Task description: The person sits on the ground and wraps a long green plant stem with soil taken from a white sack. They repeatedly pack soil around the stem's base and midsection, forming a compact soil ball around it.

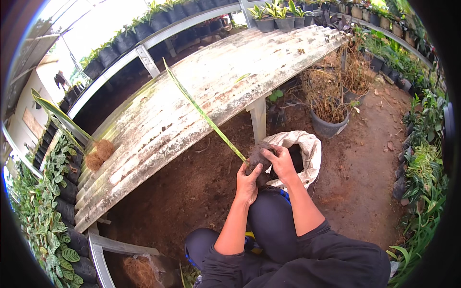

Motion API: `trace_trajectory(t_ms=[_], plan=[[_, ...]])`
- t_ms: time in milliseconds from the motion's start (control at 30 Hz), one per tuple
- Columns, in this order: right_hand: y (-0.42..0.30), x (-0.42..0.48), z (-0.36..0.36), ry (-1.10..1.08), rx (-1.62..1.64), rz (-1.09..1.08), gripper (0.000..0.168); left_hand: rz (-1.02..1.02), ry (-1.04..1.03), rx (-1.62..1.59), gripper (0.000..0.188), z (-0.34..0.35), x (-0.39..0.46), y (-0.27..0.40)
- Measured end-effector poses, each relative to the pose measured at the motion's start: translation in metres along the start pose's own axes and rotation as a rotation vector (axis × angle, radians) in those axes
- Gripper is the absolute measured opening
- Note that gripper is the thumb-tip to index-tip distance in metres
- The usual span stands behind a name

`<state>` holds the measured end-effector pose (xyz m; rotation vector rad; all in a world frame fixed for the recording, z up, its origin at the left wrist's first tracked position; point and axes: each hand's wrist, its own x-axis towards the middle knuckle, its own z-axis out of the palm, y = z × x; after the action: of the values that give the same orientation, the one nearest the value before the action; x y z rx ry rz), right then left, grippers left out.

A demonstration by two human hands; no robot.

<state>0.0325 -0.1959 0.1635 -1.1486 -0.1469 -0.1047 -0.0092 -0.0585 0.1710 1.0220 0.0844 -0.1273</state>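
Both of my hands hold a dark soil root ball (260, 158) above my knee. My left hand (247, 181) grips its lower left side, near the base of a long snake plant leaf (207, 117) that slants up to the left. My right hand (282, 162) presses on its upper right side with thumb and fingers. Just behind the hands, an open white woven sack (311, 149) with dark contents stands on the ground. Two snake plants (59, 109) with roots wrapped in brown coconut fibre (102, 151) lie at the left end of the corrugated table.
A weathered corrugated sheet table (201, 93) stands before me, with potted plants (284, 21) at its far end. A black pot of dried plants (329, 124) is beyond the sack. Coconut fibre (140, 271) lies low at the left. Plant rows (428, 154) border the dirt path.
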Motion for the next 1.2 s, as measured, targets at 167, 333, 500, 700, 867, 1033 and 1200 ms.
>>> trace_trajectory(t_ms=[167, 333, 500, 700, 867, 1033, 1200], plan=[[0.006, -0.002, 0.009, 0.000, -0.064, -0.038, 0.034, 0.004, 0.074, 0.045, 0.047, -0.001, -0.002, 0.005], [0.015, -0.003, 0.014, 0.091, -0.107, -0.074, 0.032, 0.032, 0.125, -0.012, 0.039, 0.004, -0.002, 0.005], [0.022, -0.008, 0.020, 0.142, -0.089, -0.061, 0.031, 0.010, 0.162, 0.028, 0.035, 0.002, -0.001, 0.006], [0.012, -0.014, 0.036, 0.327, -0.515, -0.388, 0.025, 0.004, 0.214, 0.004, 0.025, -0.001, -0.001, 0.006], [0.006, -0.018, 0.034, 0.334, -0.776, -0.582, 0.024, 0.028, 0.231, -0.005, 0.024, 0.005, -0.001, 0.007], [0.009, -0.019, 0.038, 0.449, -0.592, -0.448, 0.023, 0.014, 0.228, 0.036, 0.025, 0.008, -0.003, 0.006], [0.022, -0.013, 0.033, 0.571, -0.408, -0.284, 0.026, -0.028, 0.158, 0.051, 0.026, 0.009, -0.003, 0.007]])
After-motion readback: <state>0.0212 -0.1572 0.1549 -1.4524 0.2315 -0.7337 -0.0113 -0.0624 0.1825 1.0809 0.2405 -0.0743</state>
